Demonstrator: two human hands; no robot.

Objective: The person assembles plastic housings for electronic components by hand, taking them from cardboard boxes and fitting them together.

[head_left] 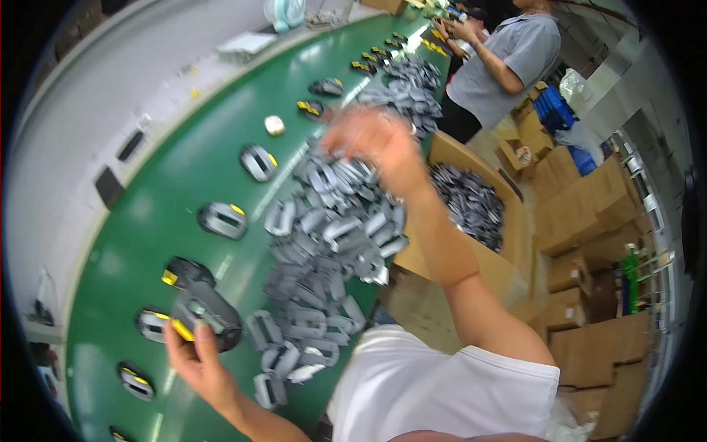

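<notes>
My left hand (197,362) grips a dark grey oval plastic housing (210,313) with a yellow tab, thumb on its near side, raised over the green bench. Just behind it a similar black-and-yellow housing (188,272) lies on the surface. Out to the far right, my right hand (375,144) hovers over the far part of a heap of grey oval frames (324,236). Motion smears its fingers, so whether it holds anything cannot be made out. Close to it, on the bench, is a dark part with a yellow piece (311,109).
Several grey-and-yellow housings (223,220) are spaced along the green bench (140,243). A cardboard box (515,221) full of dark parts stands at the bench's right side. Farther off, a person in a grey shirt (508,66) works beside another person. Stacked cartons (589,214) line the right.
</notes>
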